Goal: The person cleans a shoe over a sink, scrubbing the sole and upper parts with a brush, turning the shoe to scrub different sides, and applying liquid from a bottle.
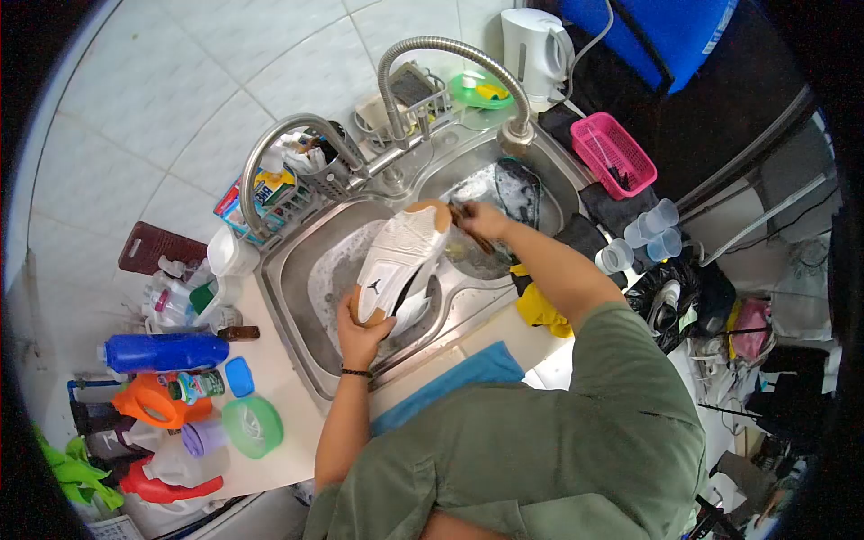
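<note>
My left hand (362, 337) is closed round the heel of a white shoe (394, 256) with a tan sole and a small dark logo, tilted over the left sink basin (288, 279). Near the shoe's toe, my right hand (483, 221) grips a brown brush (466, 229), mostly hidden by the fingers. Another white shoe (414, 310) shows partly below the held one. Soapy water with a dark item (517, 191) fills part of the right basin.
Two curved metal faucets (450, 41) arch over the sink. A pink basket (614, 155) and plastic cups (664, 216) stand to the right. Bottles (166, 352) and a green bowl (252, 427) crowd the left counter. A blue cloth (450, 387) lies along the front edge.
</note>
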A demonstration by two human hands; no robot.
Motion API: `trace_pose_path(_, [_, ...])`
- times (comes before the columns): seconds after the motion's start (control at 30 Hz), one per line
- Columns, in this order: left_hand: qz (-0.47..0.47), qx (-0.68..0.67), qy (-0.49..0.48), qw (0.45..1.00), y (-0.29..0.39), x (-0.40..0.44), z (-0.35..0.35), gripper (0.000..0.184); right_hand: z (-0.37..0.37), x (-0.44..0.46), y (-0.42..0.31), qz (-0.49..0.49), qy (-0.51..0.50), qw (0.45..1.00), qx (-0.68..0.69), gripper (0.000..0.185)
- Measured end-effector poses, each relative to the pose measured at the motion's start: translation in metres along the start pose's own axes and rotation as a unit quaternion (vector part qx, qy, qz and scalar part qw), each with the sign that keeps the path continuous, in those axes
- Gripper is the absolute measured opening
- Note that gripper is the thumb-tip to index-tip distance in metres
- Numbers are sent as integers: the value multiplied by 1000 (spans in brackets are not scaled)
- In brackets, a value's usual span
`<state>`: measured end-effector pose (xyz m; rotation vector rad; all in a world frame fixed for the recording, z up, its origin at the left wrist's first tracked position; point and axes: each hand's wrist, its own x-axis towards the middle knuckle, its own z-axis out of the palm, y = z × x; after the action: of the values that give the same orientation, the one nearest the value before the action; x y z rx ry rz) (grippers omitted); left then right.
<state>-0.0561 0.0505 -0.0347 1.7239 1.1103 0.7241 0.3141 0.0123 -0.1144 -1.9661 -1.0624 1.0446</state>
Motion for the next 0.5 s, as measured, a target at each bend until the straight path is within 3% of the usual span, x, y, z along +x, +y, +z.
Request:
trace_pose_path(0.03, [-16,-10,8,1000,2,-4,-3,80,-6,7,3,63,14,984,166,50])
trace_pose_path(0.1, [-46,-29,24,998,8,-10,-9,82,-23,14,16,66,93,935,335,48])
trace_pose_path(0.13, [-32,-67,23,997,-1,-9,-13,82,-27,16,23,25,155,962,224,47])
trace_pose_path(0.17, [-15,-54,36,998,-3,-10,-14,82,-28,20,28,56,184,976,101,46])
trace_pose_path(0.23, [19,-24,62,998,9,-12,-18,82,-28,26,28,110,231,956,-145,45])
trace_pose_path(0.33, [69,86,79,991,25,-15,-21,90,-22,37,9,100,225,955,-167,43])
trace_pose_path(0.4, [101,153,88,979,34,-16,-21,93,-12,54,1,195,264,944,42,47])
trace_pose_path(0.5, [173,179,129,960,53,-21,-12,81,19,94,27,279,306,856,311,61])
